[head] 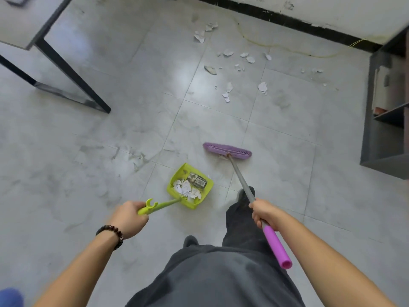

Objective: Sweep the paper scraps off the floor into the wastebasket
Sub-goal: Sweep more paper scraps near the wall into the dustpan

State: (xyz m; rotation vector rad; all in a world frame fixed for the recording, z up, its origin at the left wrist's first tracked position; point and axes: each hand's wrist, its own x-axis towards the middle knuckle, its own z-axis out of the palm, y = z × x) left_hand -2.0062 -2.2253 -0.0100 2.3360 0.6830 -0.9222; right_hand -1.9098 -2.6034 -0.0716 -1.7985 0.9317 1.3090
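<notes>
Desk [20,29], upper left: pale top, black frame [73,74] with angled legs.
Shelf [374,140], right edge: dark grey, open compartments, contents unclear.
Cable [265,45]: thin, yellow, trailing near the black baseboard [287,19] under a white wall [332,9].
Blue object [10,298], bottom-left corner: blurred.

Left hand [129,216] grips dustpan handle [163,206]; right hand [264,214] grips broom handle [241,178].
</notes>
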